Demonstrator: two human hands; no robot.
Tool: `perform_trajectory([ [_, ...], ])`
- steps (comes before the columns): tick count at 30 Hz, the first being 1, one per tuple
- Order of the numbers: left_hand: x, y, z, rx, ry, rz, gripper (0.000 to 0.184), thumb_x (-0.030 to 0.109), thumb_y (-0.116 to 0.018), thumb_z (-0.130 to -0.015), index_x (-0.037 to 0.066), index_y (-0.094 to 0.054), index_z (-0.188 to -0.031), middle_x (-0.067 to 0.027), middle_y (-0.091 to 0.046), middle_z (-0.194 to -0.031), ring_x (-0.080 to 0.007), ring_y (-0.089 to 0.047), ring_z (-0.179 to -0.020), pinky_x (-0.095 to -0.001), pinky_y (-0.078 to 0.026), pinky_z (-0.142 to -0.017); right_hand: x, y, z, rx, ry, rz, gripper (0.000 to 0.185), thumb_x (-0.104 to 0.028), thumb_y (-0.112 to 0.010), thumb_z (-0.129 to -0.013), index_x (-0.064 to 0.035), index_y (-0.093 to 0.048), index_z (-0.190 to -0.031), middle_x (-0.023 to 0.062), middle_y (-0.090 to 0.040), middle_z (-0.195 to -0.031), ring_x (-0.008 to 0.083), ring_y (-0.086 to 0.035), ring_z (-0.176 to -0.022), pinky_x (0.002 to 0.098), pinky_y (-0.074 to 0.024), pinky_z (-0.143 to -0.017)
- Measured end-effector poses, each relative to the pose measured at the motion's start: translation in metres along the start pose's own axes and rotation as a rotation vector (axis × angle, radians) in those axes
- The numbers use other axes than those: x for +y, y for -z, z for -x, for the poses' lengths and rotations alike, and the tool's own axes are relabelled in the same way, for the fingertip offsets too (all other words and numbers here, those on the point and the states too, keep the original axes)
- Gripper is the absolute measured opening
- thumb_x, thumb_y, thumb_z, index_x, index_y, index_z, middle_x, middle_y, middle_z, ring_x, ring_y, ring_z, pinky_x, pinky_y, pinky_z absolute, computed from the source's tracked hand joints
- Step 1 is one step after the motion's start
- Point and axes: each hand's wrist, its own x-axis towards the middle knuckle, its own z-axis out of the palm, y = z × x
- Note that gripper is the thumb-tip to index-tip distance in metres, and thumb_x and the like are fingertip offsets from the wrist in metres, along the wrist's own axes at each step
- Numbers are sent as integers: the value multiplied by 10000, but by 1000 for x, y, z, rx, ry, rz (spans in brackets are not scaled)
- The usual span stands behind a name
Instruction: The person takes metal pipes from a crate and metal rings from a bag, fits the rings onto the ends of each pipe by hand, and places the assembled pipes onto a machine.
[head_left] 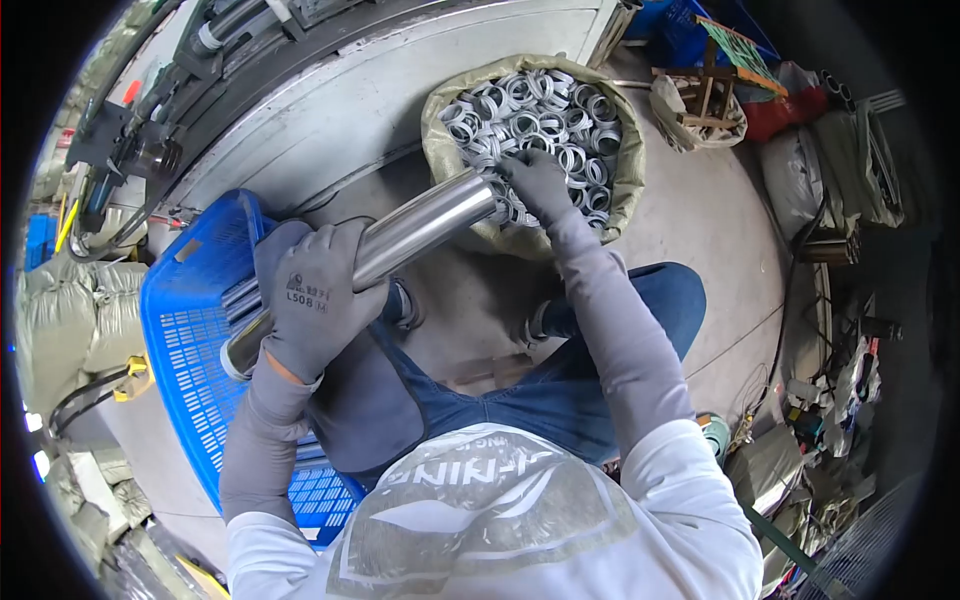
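My left hand [318, 290], in a grey glove, is wrapped round a shiny metal tube [425, 225] that slants up to the right. A pale ring [233, 362] sits on the tube's lower end. My right hand [540, 185], also gloved, is at the tube's upper end with its fingers curled; what they grip is hidden. Beyond it stands an open woven sack [632, 150] full of loose grey-white rings [525, 122]. Below my left hand, more metal tubes [240, 297] lie in a blue plastic basket [195, 375].
A dark pad [370, 405] lies over my left thigh. Behind the sack runs a pale machine panel [340, 110], with machinery [140, 150] at upper left. A small wooden stool [708, 90] and another sack [690, 120] stand at upper right. Several bags and scraps line the right side.
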Motion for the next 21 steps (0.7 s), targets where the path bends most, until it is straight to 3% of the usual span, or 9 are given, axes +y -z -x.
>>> perform_trajectory([
  [1, -1, 0, -1, -22, -4, 6, 551, 280, -782, -719, 92, -640, -1216, -141, -678, -982, -338, -674, -910, -452, -517, -801, -17, 1, 21, 27, 30, -293, 432, -326, -716, -880, 31, -745, -1122, 128, -735, -968, 201, -696, -830, 316, -554, -769],
  [3, 0, -2, 0, 10, -10, 22, 536, 282, -783, -719, 89, -637, -1197, -137, -678, -980, -334, -674, -911, -452, -517, -802, -13, -7, 26, -158, 152, -804, 439, -167, -619, -958, 37, -596, -1346, 84, -713, -1109, 127, -672, -922, 269, -542, -815],
  [7, 3, -1, 2, 8, 1, 90, 498, 242, -776, -744, 80, -656, -1200, -152, -678, -977, -355, -661, -924, -463, -518, -823, -45, 6, 94, -269, 293, -943, 465, -43, -614, -930, 13, -558, -1389, 92, -713, -1118, 135, -679, -980, 273, -544, -859],
  [12, 3, -1, 6, 46, -64, 81, 472, 301, -785, -738, 91, -617, -1127, -109, -681, -994, -310, -677, -901, -434, -527, -804, -52, 1, 106, 12, 715, -181, 517, 140, -633, -783, -33, -612, -1269, 102, -736, -1165, 207, -725, -1053, 317, -555, -922],
  [14, 3, -2, 5, 49, -57, 98, 468, 303, -785, -744, 92, -613, -1125, -104, -680, -994, -304, -678, -899, -430, -530, -800, -53, -12, 106, 107, 783, -235, 446, 140, -622, -777, -29, -633, -1189, 107, -748, -1125, 232, -740, -1016, 328, -564, -909],
  [16, 3, -2, 7, 41, -29, 80, 449, 298, -783, -753, 95, -601, -1111, -102, -674, -976, -298, -683, -907, -425, -534, -793, -67, -10, 114, 344, 862, -80, 418, 142, -608, -781, -30, -658, -1160, 116, -755, -1073, 232, -744, -1002, 329, -571, -895],
  [18, 2, -4, 8, 40, -31, 74, 445, 296, -784, -756, 95, -596, -1106, -100, -671, -971, -293, -686, -912, -422, -538, -795, -71, -11, 115, 360, 862, -92, 356, 127, -596, -796, -30, -688, -1102, 116, -756, -1019, 253, -747, -971, 339, -575, -865],
  [20, 2, -6, 7, 33, -44, 72, 441, 293, -786, -759, 94, -590, -1101, -99, -668, -966, -289, -688, -917, -420, -541, -797, -71, -8, 115, 459, 986, 59, 220, 2, -567, -879, -29, -712, -1041, 123, -744, -991, 286, -742, -922, 360, -572, -831],
  [21, 2, -7, 7, 30, -59, 56, 450, 294, -790, -757, 91, -585, -1103, -98, -666, -966, -283, -689, -919, -414, -545, -800, -71, -8, 116, 458, 982, 59, 220, 2, -567, -879, -29, -712, -1041, 123, -744, -991, 286, -742, -922, 360, -572, -831],
])
